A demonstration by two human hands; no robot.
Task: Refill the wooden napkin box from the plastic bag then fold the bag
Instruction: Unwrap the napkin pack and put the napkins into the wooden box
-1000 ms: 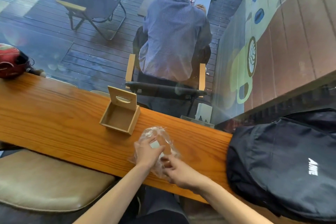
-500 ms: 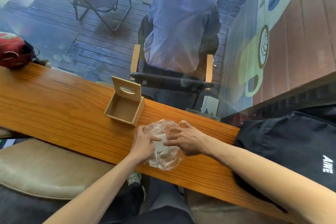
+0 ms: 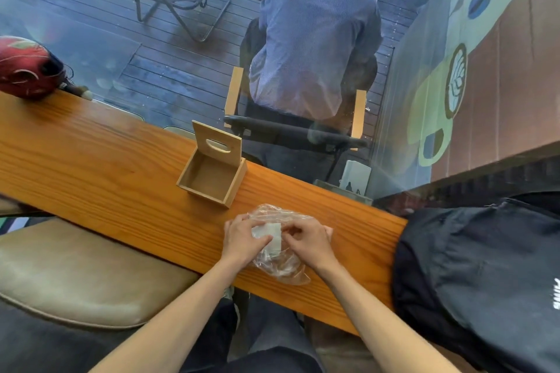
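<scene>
A clear plastic bag [image 3: 280,266] lies on the wooden counter [image 3: 106,179] with a white stack of napkins [image 3: 269,235] showing inside it. My left hand [image 3: 242,241] grips the bag's left side. My right hand [image 3: 309,241] pinches the bag on the right, fingertips by the napkins. The wooden napkin box [image 3: 212,175] stands just behind and to the left of the bag, lid tipped up, with nothing visible inside.
A black backpack [image 3: 485,281] covers the counter's right end. A red helmet [image 3: 27,68] sits at the far left. A cushioned seat [image 3: 75,275] is below the counter on the left. Beyond the glass a person sits with their back turned.
My right hand has shifted from resting over the bag's top to pinching it at the right side. The view has tilted downward. The box has stayed put.
</scene>
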